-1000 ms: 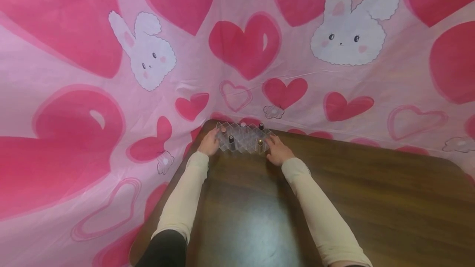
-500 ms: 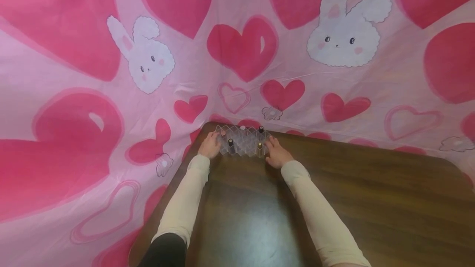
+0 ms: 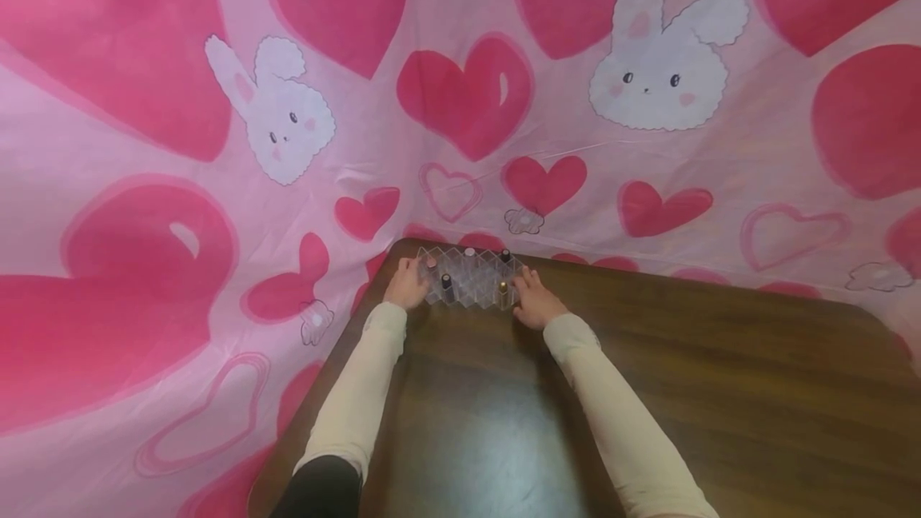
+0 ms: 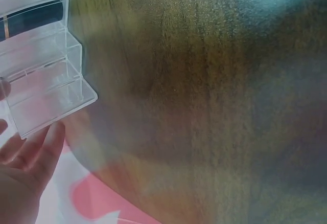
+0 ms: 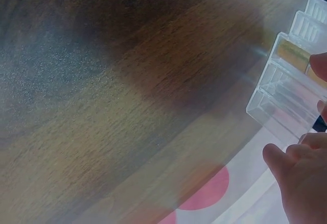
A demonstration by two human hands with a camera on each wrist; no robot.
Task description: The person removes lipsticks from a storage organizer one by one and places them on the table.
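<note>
A clear organizer [image 3: 475,278] with zigzag-edged compartments stands near the table's far corner. It bears several small tubes that look like lipsticks: a black tube [image 3: 447,288] and a gold tube [image 3: 503,291] in front, with a pink-topped tube [image 3: 470,252] and a dark tube [image 3: 505,256] behind. My left hand [image 3: 408,284] holds its left end; in the left wrist view, fingers [image 4: 51,144] lie along the clear edge. At the opposite end my right hand [image 3: 537,299] grips the side, close to the gold tube. Some fingertips are cut off in both wrist views.
The dark brown wooden table [image 3: 475,422] extends toward me and to the right. Pink cloth [image 3: 388,134] printed with hearts and rabbits hangs right behind the organizer and along the table's left edge.
The head view has shifted slightly, so the backdrop sits a little lower and farther left. Both hands stay at the organizer's ends, with little visible movement.
</note>
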